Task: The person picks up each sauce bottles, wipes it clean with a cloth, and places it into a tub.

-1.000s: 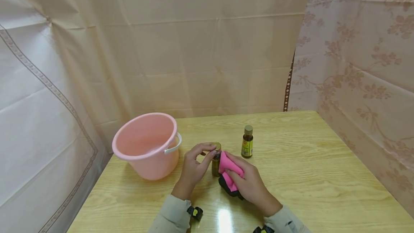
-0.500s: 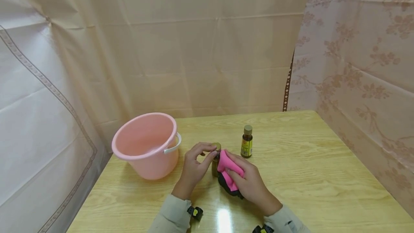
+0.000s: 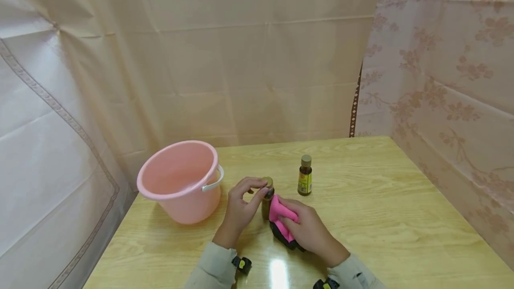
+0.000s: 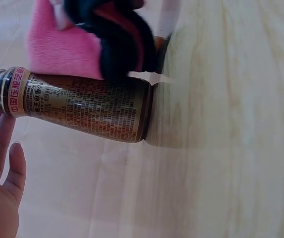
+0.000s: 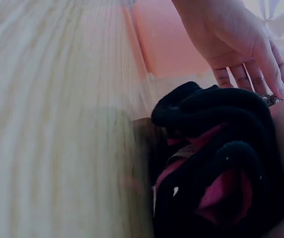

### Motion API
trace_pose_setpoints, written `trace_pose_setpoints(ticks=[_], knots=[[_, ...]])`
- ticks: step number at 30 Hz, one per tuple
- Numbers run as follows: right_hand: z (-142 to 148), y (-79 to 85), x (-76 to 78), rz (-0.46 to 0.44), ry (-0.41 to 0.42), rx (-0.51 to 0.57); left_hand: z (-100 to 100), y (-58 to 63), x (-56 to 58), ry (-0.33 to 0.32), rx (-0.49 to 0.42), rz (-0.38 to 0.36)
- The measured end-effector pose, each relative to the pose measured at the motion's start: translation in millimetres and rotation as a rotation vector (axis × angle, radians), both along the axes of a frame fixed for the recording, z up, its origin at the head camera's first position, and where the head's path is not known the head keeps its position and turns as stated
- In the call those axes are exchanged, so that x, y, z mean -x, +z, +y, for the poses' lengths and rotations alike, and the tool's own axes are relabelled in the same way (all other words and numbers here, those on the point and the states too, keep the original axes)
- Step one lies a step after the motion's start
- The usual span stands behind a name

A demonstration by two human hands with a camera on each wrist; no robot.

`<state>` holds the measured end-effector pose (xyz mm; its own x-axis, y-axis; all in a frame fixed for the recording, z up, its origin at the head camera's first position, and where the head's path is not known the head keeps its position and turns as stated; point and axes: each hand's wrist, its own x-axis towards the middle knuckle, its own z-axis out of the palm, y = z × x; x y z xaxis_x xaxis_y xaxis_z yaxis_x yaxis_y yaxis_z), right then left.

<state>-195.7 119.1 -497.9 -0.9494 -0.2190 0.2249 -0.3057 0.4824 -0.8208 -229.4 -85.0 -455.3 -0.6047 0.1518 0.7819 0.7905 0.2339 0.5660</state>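
Note:
A small brown glass bottle (image 3: 266, 209) with a gold cap stands upright on the table. My left hand (image 3: 240, 206) pinches it at the top, thumb and fingertips around the cap and neck. My right hand (image 3: 311, 232) grips a bunched cloth (image 3: 283, 217), pink on one side and black on the other, against the bottle's right side. In the left wrist view, the bottle's printed label (image 4: 92, 106) shows below the cloth. The cloth's black folds (image 5: 221, 111) fill much of the right wrist view and hide most of the bottle there.
A second bottle (image 3: 304, 182) with a yellow label and gold cap stands upright behind the right hand. To the left sits a pink bucket (image 3: 194, 206) with a white handle (image 3: 213, 183). Curtains hang behind and beside the wooden table (image 3: 373, 200).
The cloth in my right hand has slid a little down the bottle, baring more of its neck. My left hand keeps its hold at the top. The head view has shifted slightly.

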Motion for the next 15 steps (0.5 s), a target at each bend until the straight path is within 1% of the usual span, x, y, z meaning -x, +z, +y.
trace_pose_setpoints(ticks=[4,9,12,15], knots=[[0.4,0.9,0.7,-0.03,0.012,-0.058,-0.5,0.0,1.5,0.001,0.001,0.013],[0.7,3.4,0.4,-0.047,0.003,-0.095,0.1,1.0,2.7,-0.008,0.007,0.002],[0.7,3.5,0.4,-0.048,-0.004,-0.123,0.0,1.0,1.6,-0.012,0.004,0.0],[0.3,3.0,0.7,-0.049,-0.005,-0.129,-0.5,0.9,0.7,-0.012,-0.002,0.0]])
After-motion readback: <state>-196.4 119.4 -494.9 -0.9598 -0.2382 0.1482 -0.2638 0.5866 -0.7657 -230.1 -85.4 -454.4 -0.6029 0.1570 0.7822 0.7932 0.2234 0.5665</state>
